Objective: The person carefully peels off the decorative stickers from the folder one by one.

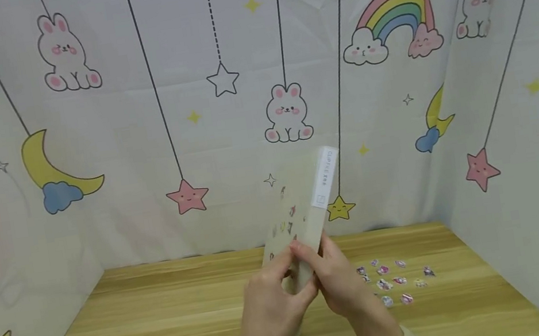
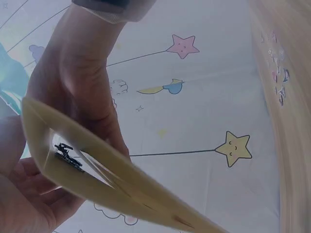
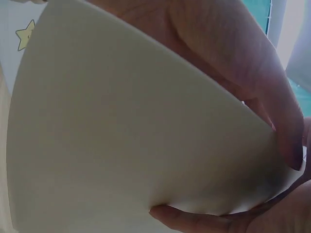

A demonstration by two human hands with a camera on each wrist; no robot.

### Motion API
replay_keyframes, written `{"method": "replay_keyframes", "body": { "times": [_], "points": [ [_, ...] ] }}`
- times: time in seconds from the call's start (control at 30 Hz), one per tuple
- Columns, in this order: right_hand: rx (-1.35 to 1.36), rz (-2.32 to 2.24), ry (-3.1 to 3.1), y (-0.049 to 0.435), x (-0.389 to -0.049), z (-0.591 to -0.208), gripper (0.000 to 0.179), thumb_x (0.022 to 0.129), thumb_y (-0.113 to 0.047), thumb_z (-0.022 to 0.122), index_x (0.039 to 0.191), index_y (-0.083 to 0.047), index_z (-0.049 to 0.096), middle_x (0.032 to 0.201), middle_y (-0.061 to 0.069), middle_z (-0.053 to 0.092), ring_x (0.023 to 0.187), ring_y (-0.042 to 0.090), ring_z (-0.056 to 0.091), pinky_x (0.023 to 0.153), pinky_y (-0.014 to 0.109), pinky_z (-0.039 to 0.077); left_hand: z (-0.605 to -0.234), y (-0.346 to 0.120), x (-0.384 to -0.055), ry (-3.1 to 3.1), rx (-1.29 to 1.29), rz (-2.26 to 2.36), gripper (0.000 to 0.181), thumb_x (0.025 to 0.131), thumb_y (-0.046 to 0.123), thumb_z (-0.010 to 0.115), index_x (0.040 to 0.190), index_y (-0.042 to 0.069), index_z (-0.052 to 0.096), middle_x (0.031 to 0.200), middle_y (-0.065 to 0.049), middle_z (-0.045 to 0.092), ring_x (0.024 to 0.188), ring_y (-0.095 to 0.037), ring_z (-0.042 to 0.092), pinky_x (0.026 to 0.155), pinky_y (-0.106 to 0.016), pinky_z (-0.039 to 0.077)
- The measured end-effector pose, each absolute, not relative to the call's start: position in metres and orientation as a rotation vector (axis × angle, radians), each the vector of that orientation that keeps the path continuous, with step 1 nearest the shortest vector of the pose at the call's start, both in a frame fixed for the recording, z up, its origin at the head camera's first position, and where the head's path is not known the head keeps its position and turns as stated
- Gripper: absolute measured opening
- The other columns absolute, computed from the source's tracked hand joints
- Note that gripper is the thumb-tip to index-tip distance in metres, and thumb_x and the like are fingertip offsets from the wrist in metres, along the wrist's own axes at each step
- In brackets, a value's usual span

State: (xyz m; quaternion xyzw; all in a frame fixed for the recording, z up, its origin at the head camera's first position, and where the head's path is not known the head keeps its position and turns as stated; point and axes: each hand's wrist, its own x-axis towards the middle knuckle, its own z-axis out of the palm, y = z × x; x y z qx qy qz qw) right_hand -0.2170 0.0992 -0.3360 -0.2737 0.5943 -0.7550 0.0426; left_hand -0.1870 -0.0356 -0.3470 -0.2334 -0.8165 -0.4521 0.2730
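Note:
A cream clip folder point(image 1: 311, 269) with a white spine label point(image 1: 325, 174) stands tilted on end above the table, spine toward me. My left hand point(image 1: 270, 298) grips it from the left, its thumb and fingers at the spine. From the right, my right hand point(image 1: 346, 281) holds the same spine, its thumb tip laid across it. Small cartoon stickers point(image 1: 290, 227) dot the folder's left face. In the left wrist view the folder is seen end-on, with a dark metal clip point(image 2: 68, 158) inside. Its plain cover point(image 3: 112, 116) fills most of the right wrist view.
Several small colourful sticker pieces point(image 1: 385, 284) lie scattered on the wood-grain table point(image 1: 166, 317), right of the hands. A pale cloth backdrop point(image 1: 127, 125) printed with rabbits, stars, moons and rainbows surrounds the table at the back and sides.

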Motion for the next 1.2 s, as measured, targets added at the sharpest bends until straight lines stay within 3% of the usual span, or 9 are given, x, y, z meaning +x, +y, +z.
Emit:
{"method": "replay_keyframes", "body": {
  "times": [0.07,0.3,0.6,0.73,0.9,0.97,1.1,1.2],
  "points": [
    [-0.811,-2.325,1.838,0.099,-0.219,-0.338,0.060,0.104,-0.017,0.045,0.154,-0.009,0.013,0.152,0.023,0.027,0.131,0.045,0.038,0.097,0.055,0.043,-0.349,-0.032,-0.188,-2.214,-0.637,-1.161,0.040,0.079,0.016,0.080,0.116,0.010,0.068,0.108,0.000,0.069,0.084,-0.009,0.063,0.068,-0.027,0.054],
    [-0.688,-2.381,1.880,0.104,-0.230,-0.347,0.046,0.105,-0.012,0.039,0.148,-0.006,0.026,0.143,0.024,0.040,0.128,0.043,0.042,0.097,0.055,0.043,-0.354,-0.033,-0.194,-2.283,-0.700,-1.221,0.050,0.087,0.011,0.074,0.132,-0.001,0.057,0.131,-0.011,0.060,0.111,-0.020,0.062,0.077,-0.022,0.054],
    [-0.492,-2.480,1.751,0.116,-0.239,-0.349,0.040,0.105,-0.015,0.038,0.144,-0.009,0.031,0.135,0.022,0.048,0.115,0.032,0.056,0.090,0.051,0.049,-0.346,-0.071,-0.203,-2.471,-0.829,-1.434,0.048,0.095,0.025,0.066,0.139,0.009,0.054,0.131,-0.007,0.061,0.110,-0.018,0.063,0.077,-0.023,0.054],
    [-0.417,-2.488,1.675,0.119,-0.240,-0.347,0.040,0.104,-0.016,0.040,0.143,-0.011,0.033,0.130,0.020,0.053,0.109,0.031,0.060,0.088,0.050,0.051,-0.344,-0.100,-0.209,-2.563,-0.776,-1.370,0.052,0.095,0.030,0.065,0.141,0.011,0.051,0.133,-0.007,0.058,0.112,-0.022,0.061,0.088,-0.035,0.052],
    [-0.403,-2.496,1.578,0.121,-0.244,-0.350,0.042,0.105,-0.018,0.039,0.145,-0.013,0.031,0.133,0.020,0.050,0.113,0.031,0.058,0.093,0.050,0.048,-0.352,-0.138,-0.223,-2.676,-0.507,-1.217,0.059,0.095,0.027,0.065,0.145,0.004,0.043,0.143,-0.017,0.047,0.129,-0.034,0.045,0.104,-0.053,0.038],
    [-0.385,-2.502,1.531,0.123,-0.245,-0.353,0.043,0.105,-0.018,0.039,0.146,-0.013,0.030,0.134,0.019,0.048,0.115,0.031,0.056,0.095,0.049,0.046,-0.357,-0.151,-0.228,-2.726,-0.409,-1.190,0.061,0.096,0.025,0.063,0.146,0.001,0.039,0.143,-0.022,0.045,0.128,-0.037,0.046,0.100,-0.054,0.041],
    [-0.340,-2.493,1.450,0.127,-0.249,-0.363,0.044,0.105,-0.019,0.039,0.147,-0.013,0.028,0.133,0.016,0.048,0.116,0.028,0.055,0.096,0.047,0.045,-0.368,-0.172,-0.238,-2.780,-0.276,-1.263,0.059,0.098,0.025,0.060,0.145,-0.003,0.039,0.134,-0.030,0.050,0.111,-0.039,0.058,0.084,-0.052,0.052],
    [-0.317,-2.474,1.432,0.134,-0.253,-0.371,0.038,0.106,-0.020,0.037,0.142,-0.011,0.030,0.126,0.011,0.054,0.112,0.025,0.058,0.094,0.043,0.047,-0.377,-0.182,-0.247,-2.764,-0.282,-1.470,0.057,0.099,0.024,0.059,0.143,-0.005,0.039,0.120,-0.025,0.060,0.097,-0.032,0.064,0.076,-0.047,0.056]
  ]
}}
